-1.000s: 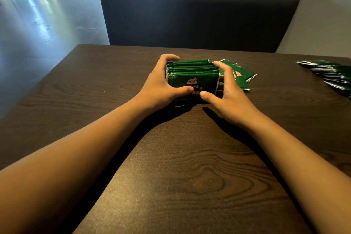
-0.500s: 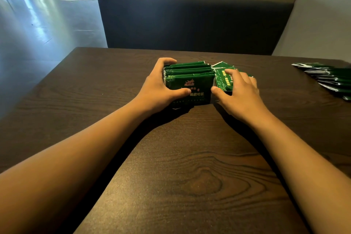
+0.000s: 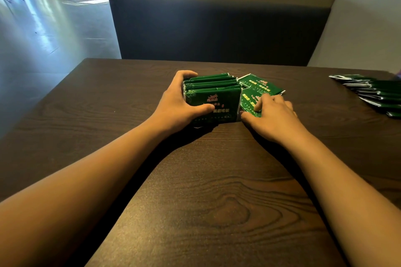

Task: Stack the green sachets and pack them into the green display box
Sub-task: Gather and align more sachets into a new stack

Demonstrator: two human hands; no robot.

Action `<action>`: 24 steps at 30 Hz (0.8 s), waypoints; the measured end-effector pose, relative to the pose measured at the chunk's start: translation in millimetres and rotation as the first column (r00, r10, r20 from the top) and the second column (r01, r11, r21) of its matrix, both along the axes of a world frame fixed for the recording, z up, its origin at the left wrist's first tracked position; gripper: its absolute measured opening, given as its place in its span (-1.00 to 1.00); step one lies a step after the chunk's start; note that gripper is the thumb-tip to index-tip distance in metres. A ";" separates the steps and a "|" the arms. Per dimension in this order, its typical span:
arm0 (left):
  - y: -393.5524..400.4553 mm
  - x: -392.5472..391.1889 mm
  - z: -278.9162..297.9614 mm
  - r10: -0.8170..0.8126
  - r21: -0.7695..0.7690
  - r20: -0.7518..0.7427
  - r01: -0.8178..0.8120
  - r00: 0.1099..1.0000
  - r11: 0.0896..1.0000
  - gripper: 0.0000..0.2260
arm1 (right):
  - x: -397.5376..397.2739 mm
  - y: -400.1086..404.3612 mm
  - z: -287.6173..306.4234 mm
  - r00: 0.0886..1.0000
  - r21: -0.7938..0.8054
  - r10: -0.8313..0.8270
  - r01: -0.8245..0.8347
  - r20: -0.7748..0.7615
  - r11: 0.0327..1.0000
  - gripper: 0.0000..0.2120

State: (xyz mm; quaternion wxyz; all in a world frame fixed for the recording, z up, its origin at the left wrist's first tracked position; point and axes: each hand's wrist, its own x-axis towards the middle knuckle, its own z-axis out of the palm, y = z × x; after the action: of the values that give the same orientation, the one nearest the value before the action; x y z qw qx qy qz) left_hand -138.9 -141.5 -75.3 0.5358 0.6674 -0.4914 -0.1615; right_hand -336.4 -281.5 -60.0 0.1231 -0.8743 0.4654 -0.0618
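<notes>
Nearest us the dark wood-grain counter (image 3: 195,212) lies bare under our two forearms. Past it, our left hand (image 3: 175,107) grips the block of upright green sachets (image 3: 213,97), thumb across the near printed face and fingers (image 3: 184,75) curled round the far left end; whether this block already sits inside the green display box we cannot tell, since no box wall shows apart from the sachets. Just right of the block, our right hand (image 3: 273,115) rests on the loose sachets (image 3: 260,89) lying flat on the counter, fingertips bent down onto the nearest one and thumb at its near edge, seemingly pinching it, though we cannot see a firm grasp. We judge the step in hand to be picking up the next sachet and adding it to the block. To do it well, we should keep the left hand squeezing so the upright pack does not fan open, lift a single sachet by its edge, square it to the block's right face and slide it in flush. Farther right, well apart, another fanned pile of sachets (image 3: 373,95) waits by the counter's edge.
</notes>
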 end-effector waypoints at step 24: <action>-1.5 1.9 -2.7 0.011 -0.009 0.009 -0.011 1.000 1.000 -0.34 | -1.1 -8.7 -4.4 0.935 -0.037 -0.024 0.040 0.354 0.999 -0.23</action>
State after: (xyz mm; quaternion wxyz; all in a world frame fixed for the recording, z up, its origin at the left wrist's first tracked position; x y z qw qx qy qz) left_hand -137.0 -143.0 -78.0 0.5374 0.6683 -0.4910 -0.1534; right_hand -337.5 -290.1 -64.3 0.1848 -0.8438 0.4483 -0.2299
